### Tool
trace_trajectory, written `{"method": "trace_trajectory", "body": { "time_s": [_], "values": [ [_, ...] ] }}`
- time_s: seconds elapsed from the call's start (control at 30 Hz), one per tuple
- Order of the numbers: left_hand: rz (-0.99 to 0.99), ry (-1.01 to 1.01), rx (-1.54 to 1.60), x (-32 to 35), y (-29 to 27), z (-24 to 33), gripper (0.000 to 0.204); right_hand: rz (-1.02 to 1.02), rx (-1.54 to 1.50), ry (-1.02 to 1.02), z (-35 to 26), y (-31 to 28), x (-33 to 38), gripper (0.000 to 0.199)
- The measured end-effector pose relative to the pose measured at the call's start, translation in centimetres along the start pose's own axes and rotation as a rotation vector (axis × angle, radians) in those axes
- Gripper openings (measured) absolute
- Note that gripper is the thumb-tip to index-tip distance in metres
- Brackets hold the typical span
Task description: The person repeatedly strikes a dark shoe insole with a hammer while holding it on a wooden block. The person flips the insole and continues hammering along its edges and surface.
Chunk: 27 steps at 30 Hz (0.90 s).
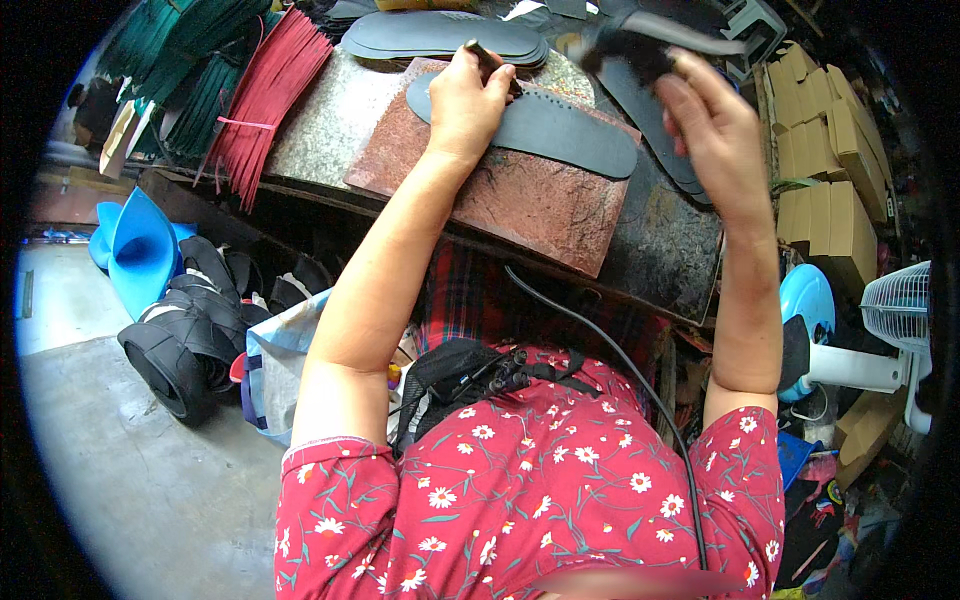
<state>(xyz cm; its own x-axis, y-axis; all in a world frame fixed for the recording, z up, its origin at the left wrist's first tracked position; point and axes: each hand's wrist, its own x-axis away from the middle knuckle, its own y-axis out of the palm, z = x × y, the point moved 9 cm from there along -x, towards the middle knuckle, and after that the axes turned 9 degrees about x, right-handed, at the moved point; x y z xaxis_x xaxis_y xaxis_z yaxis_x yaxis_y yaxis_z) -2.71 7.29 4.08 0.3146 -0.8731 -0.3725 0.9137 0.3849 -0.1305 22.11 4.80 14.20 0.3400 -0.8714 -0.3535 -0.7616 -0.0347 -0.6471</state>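
Now your left hand (467,108) is closed tight around a slim, dark rod-shaped tool (480,50), holding it over the dark grey, foot-shaped sole (570,142). That sole lies flat, slantwise, on a reddish-brown rectangular slab (450,215), and look, a row of small dark holes runs along its far edge, just to the right of your fist!

Over on the right, your right hand (705,125) is up in the air, fingers curled around a dark, blurred object (630,55); its exact shape is too smeared to make out. Below that hand, another dark sole (645,120) stretches out to the right of the slab.

Beneath it all you've got the speckled grey worktop (325,130), with a stack of dark grey soles (445,38) on its far side. To the far left, a bundle of thin red strips (275,90) is tied with a pink band (247,124), just beside dark green strips (200,95).

Out to your right, tan cardboard boxes (825,220) pile up, and nearer stands a white caged fan (895,305). On your left, ribbed black rolls (175,345) sit near curved bright-blue sheets (140,250).
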Motion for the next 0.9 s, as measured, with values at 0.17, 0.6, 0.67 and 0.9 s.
{"method": "trace_trajectory", "body": {
  "time_s": [0.17,0.6,0.67,0.9],
  "values": [
    [-0.104,0.412,-0.476,1.6,2.6,4.2,0.018,0.22,0.068,-0.213,-4.7,0.2,-0.8,0.03],
    [-0.061,-0.002,0.201,0.0,1.1,-0.3,0.014,-0.054,0.413,0.192,3.6,3.8,0.0,0.037],
    [-0.065,0.158,-0.016,0.4,1.0,1.5,0.017,0.014,0.133,0.047,0.3,1.5,-0.3,0.034],
    [-0.15,0.505,-0.518,2.0,4.4,5.0,0.023,0.05,0.405,-0.084,-0.3,2.5,0.2,0.031]
  ]
}}
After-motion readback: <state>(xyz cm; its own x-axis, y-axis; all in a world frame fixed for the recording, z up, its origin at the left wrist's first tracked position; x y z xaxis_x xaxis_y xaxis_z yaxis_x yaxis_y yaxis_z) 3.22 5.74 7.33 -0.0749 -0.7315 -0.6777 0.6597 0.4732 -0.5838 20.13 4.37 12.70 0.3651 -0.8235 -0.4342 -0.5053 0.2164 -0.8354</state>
